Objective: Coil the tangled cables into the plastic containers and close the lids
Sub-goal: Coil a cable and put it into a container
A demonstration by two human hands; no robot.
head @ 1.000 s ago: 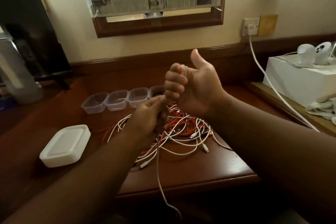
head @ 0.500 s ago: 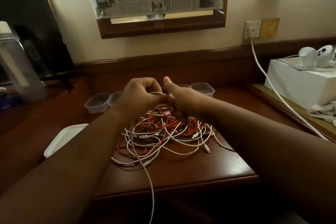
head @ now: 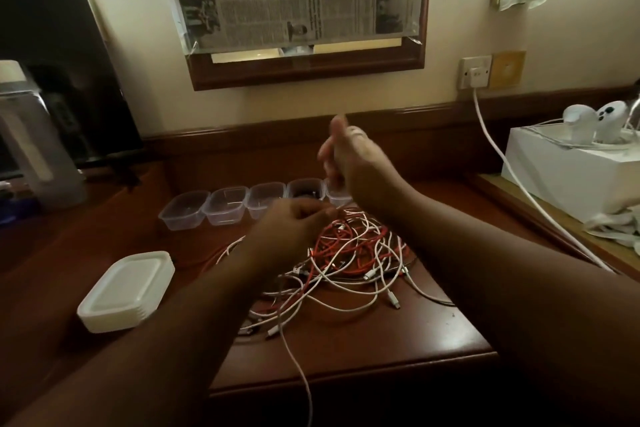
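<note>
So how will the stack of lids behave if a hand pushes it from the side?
The lid stack is thin plastic, so probably light; it should slide easily on the smooth desk. Its loosely nested lids may shift apart. Being low and wide, it is unlikely to tip.

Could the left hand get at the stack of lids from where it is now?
Probably yes. The stack of lids sits uncovered on the desk beside the left forearm, nothing between them, but the left hand is pinching a white cable and would likely need to release its grip.

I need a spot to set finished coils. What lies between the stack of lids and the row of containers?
In the head view, bare brown tabletop separates the stack of lids from the row of containers; nothing lies there.
</note>
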